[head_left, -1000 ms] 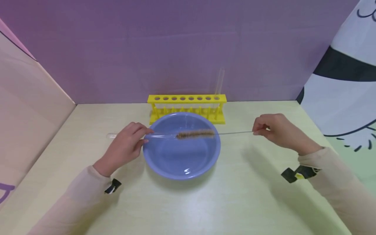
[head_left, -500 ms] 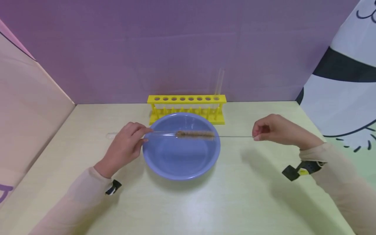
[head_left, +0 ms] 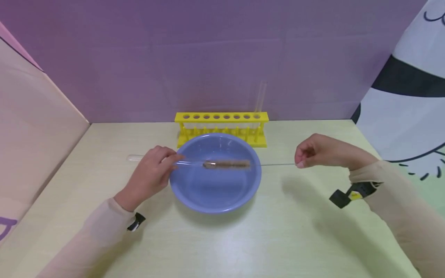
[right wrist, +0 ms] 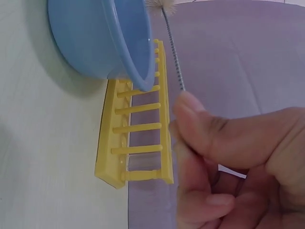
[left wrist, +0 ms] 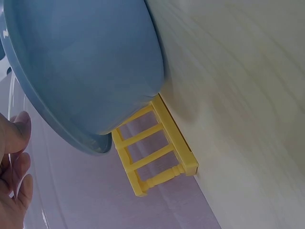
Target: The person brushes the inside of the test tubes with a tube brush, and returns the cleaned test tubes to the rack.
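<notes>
My left hand [head_left: 150,170] holds a clear glass test tube [head_left: 191,163] between thumb and fingers, lying level with its rounded end out to the left. The thumb and curled fingers around the tube also show at the edge of the left wrist view. Thumb and forefinger of my right hand [head_left: 318,152] pinch the thin wire handle [right wrist: 175,57] of a test tube brush [head_left: 229,165]. Its brown bristles are over the blue basin [head_left: 215,199], in line with the tube. The bristle tip meets the tube's mouth; how far it is inside I cannot tell.
A yellow test tube rack [head_left: 222,117] stands behind the basin, partly hidden by it. Another clear test tube [head_left: 260,96] stands upright in its rightmost hole. A purple backdrop [head_left: 222,58] rises behind the pale table [head_left: 222,247].
The brush and the tube's mouth have come down slightly toward me. My right hand has shifted a little left, and the brush wire, tilted before, now lies nearly level.
</notes>
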